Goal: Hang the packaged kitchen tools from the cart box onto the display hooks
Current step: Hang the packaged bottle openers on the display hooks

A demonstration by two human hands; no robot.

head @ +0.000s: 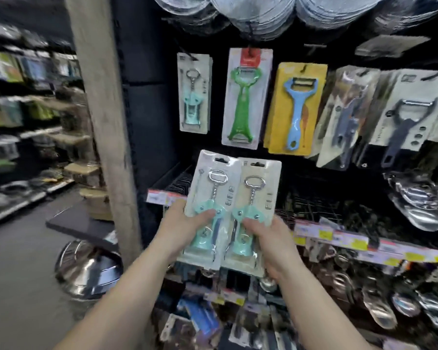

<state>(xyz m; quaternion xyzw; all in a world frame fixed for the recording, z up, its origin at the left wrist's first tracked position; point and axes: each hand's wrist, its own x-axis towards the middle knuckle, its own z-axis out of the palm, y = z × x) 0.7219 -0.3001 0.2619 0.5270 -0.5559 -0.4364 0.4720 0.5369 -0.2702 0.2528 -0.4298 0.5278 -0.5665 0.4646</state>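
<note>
Up front in the head view, the left hand [185, 223] grips the left corkscrew pack [213, 198] with its thumb curled across the teal body, and the right hand [268, 238] pinches the right corkscrew pack [257, 195] the same way, fingers behind the card. Both packs stand upright, side by side with edges overlapping, held below the display hooks, where a matching hung corkscrew [193, 93], a green peeler [245, 97] and a blue peeler [296, 109] hang.

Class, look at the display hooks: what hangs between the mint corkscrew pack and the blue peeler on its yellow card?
In the head view, a green peeler pack hangs between the hanging corkscrew pack and the blue peeler.
</note>
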